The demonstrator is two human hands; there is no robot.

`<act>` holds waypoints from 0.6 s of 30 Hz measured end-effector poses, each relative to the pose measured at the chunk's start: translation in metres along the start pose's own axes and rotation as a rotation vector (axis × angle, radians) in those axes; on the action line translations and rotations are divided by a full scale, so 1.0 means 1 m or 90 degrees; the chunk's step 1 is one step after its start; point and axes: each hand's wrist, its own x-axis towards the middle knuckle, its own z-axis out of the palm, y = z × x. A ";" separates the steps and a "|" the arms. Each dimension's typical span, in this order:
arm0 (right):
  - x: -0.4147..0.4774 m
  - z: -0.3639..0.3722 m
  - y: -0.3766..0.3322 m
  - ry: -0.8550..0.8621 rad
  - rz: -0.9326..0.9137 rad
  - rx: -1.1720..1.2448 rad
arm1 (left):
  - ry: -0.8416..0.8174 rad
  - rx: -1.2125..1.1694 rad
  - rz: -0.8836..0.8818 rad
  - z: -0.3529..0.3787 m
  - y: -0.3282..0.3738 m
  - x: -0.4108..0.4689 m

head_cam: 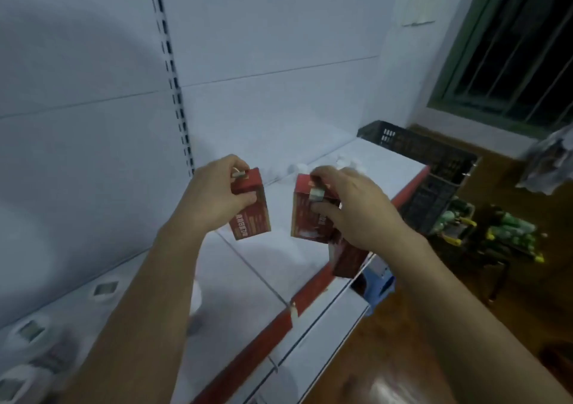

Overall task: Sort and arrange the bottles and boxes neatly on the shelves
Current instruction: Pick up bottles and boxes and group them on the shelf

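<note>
Head view: stocking the shelf
Left hand grips left box, right hand right box, both upright above it.

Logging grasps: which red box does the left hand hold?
The red box nearest the slotted upright, in the left hand; the right hand holds the others.

White wall, barred dark window, brown wooden floor.
</note>
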 end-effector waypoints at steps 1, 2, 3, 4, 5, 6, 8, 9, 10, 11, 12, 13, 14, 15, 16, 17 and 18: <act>0.021 0.007 0.011 -0.019 -0.025 0.003 | 0.010 0.017 -0.028 0.009 0.001 0.011; 0.040 0.016 0.019 -0.035 -0.047 0.003 | 0.025 0.033 -0.053 0.019 0.002 0.021; 0.059 0.026 0.025 -0.043 -0.066 0.001 | 0.046 0.046 -0.073 0.028 0.001 0.029; 0.077 0.035 0.028 -0.050 -0.083 -0.003 | 0.071 0.056 -0.094 0.037 -0.002 0.037; 0.092 0.045 0.030 -0.055 -0.096 -0.007 | 0.098 0.066 -0.112 0.045 -0.005 0.043; 0.106 0.055 0.031 -0.060 -0.106 -0.013 | 0.123 0.077 -0.126 0.054 -0.008 0.049; 0.127 0.072 0.034 -0.067 -0.124 -0.019 | 0.163 0.095 -0.152 0.069 -0.011 0.060; 0.134 0.078 0.036 -0.072 -0.132 -0.015 | 0.170 0.097 -0.164 0.075 -0.011 0.065; 0.140 0.082 0.040 -0.075 -0.138 0.001 | 0.167 0.099 -0.172 0.080 -0.010 0.068; 0.143 0.085 0.045 -0.076 -0.141 0.034 | 0.161 0.104 -0.176 0.083 -0.009 0.070; 0.147 0.085 0.050 -0.068 -0.141 0.079 | 0.157 0.111 -0.172 0.084 -0.008 0.071; 0.148 0.084 0.055 -0.051 -0.144 0.130 | 0.158 0.120 -0.162 0.083 -0.008 0.070; 0.149 0.082 0.061 -0.024 -0.152 0.181 | 0.167 0.125 -0.153 0.082 -0.007 0.067; 0.147 0.079 0.065 0.008 -0.158 0.234 | 0.183 0.124 -0.146 0.082 -0.006 0.062; 0.145 0.075 0.069 0.038 -0.161 0.293 | 0.208 0.118 -0.144 0.082 -0.004 0.056; 0.142 0.071 0.074 0.060 -0.157 0.352 | 0.235 0.110 -0.143 0.084 0.000 0.050; 0.138 0.067 0.079 0.079 -0.148 0.401 | 0.262 0.102 -0.141 0.087 0.005 0.043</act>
